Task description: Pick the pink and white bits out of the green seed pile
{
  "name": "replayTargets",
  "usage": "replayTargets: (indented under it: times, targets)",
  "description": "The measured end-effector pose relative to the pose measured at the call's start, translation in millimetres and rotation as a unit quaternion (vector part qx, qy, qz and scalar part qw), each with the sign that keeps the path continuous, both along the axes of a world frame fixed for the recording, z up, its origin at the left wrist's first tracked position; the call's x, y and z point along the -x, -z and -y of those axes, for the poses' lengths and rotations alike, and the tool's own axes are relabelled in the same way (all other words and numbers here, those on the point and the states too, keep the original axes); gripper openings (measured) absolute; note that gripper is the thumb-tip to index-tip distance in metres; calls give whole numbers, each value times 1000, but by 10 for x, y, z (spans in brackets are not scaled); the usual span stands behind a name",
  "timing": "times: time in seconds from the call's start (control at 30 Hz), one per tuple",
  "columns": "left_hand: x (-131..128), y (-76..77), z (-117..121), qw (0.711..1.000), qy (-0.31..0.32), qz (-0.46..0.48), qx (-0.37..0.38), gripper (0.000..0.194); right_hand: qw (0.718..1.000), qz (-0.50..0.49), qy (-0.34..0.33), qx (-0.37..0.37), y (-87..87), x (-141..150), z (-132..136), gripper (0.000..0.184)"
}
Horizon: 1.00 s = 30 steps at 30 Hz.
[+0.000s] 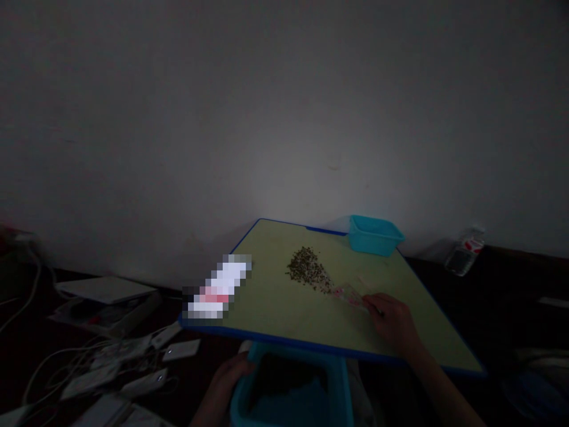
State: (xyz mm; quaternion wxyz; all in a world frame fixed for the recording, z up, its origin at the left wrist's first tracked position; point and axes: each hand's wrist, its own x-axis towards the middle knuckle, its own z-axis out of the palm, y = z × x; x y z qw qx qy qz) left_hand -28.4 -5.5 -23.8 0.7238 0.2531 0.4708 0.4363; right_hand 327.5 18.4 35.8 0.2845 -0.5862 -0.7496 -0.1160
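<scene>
dim room, plain wall (284, 118) behind, low-light feed on my end. pale yellow-green table (267, 302) with blue edging stands against it. pile of small dark-and-light grains (306, 265) spread about mid-table, thin tail running toward me and to the right. my right hand (393, 320) is over the right part of the table, fingers pinched on a clear plastic piece (349, 295) with pink print; its far end meets the tail of the pile. short dark bit by those fingers, can't tell what. my left hand (229, 378) is below the near table edge, closed on the left rim of a near tub (347, 385), blue, dark stuff inside, too dim to name. far tub (376, 239), lighter blue, sits at the back right corner. pixelated bright item (217, 290) at the left edge. clear bottle (464, 254) off to the right, tilted. cables (57, 370) and white boxes low left.
</scene>
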Motion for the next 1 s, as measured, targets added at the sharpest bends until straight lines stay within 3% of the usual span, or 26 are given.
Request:
replayTargets:
  times: [0.3, 0.67, 1.0]
  targets:
    - [19, -10, -46, 999, -32, -16, 9, 13, 1000, 8, -1, 4, 22, -27, 42, 23]
    - [-2, -35, -24, 999, -19, -13, 25, 8, 1000, 2, -13, 1, -1, 76, 34, 24]
    - [48, 170, -53, 1000, 1, -8, -5, 11, 1000, 4, -11, -11, -50, 165, 10, 25]
